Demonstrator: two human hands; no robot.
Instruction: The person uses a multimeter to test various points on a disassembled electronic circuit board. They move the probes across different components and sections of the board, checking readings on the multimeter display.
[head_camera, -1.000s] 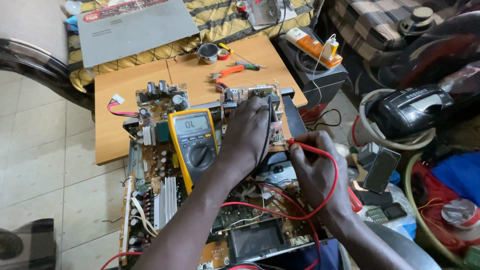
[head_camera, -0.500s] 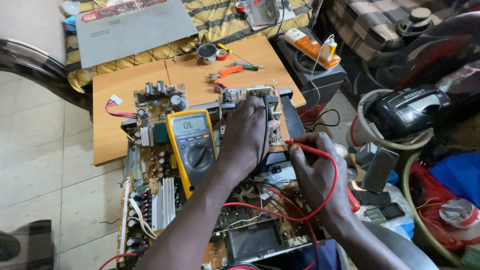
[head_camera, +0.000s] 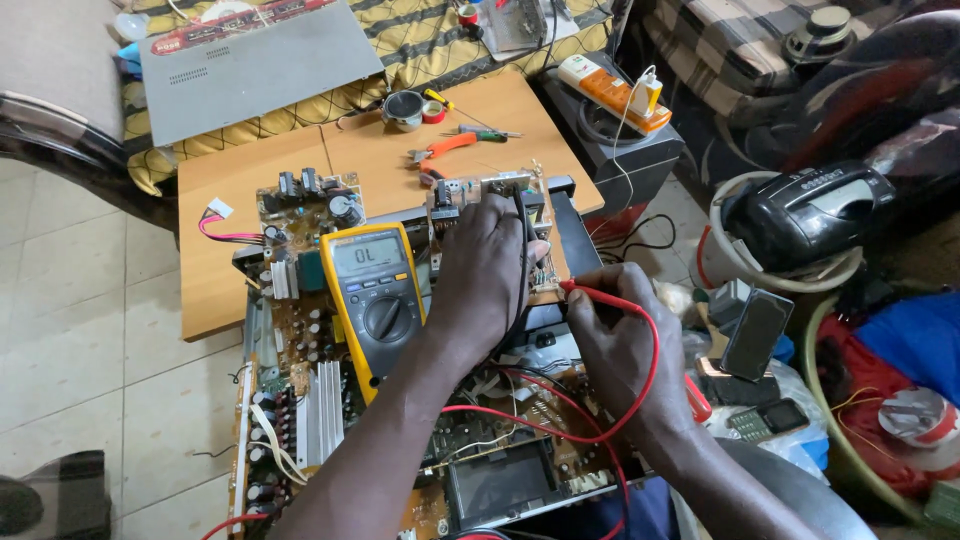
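At worktop's near edge, left hand pinches black probe tip-down on small circuit board; right hand grips red probe just right, tip aimed left at the board's right edge. Right hand nearer that edge. Yellow multimeter left of both; red lead loops underneath, orange pliers beyond

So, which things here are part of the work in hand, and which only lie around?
In use:
- left hand with black probe
- right hand with red probe
- small circuit board
- yellow multimeter
- red lead

Lying about:
- orange pliers
- tape rolls
- power strip
- grey cover
- black phone
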